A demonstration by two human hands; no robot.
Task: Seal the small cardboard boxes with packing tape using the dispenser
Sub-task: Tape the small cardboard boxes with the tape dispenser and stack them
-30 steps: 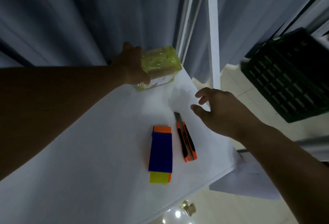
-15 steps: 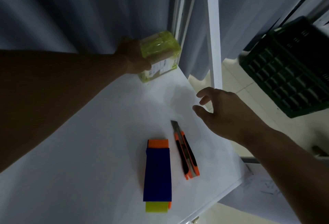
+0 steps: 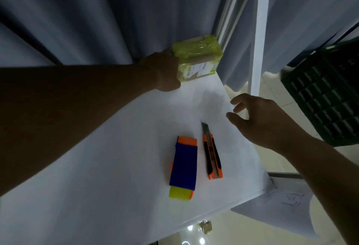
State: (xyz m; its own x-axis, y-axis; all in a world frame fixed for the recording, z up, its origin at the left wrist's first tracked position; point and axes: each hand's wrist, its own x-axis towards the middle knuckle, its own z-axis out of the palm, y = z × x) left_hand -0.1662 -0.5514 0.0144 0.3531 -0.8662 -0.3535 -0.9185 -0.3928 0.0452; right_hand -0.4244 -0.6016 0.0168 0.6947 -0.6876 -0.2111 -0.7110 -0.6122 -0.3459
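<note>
On the white table (image 3: 97,196), nearest the viewer, lies a blue, orange and yellow tape dispenser (image 3: 183,169), with an orange utility knife (image 3: 211,154) just beside it. Beyond, the right hand (image 3: 260,120) hovers over the table's right edge, fingers loosely spread, holding nothing. At the far corner, the left hand (image 3: 165,71) grips a small cardboard box (image 3: 198,57) wrapped in yellow tape, against grey curtains (image 3: 97,11).

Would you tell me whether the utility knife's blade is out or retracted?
Out: on the utility knife, a bare metal blade tip projects past the orange body, pointing toward the far table edge.
</note>
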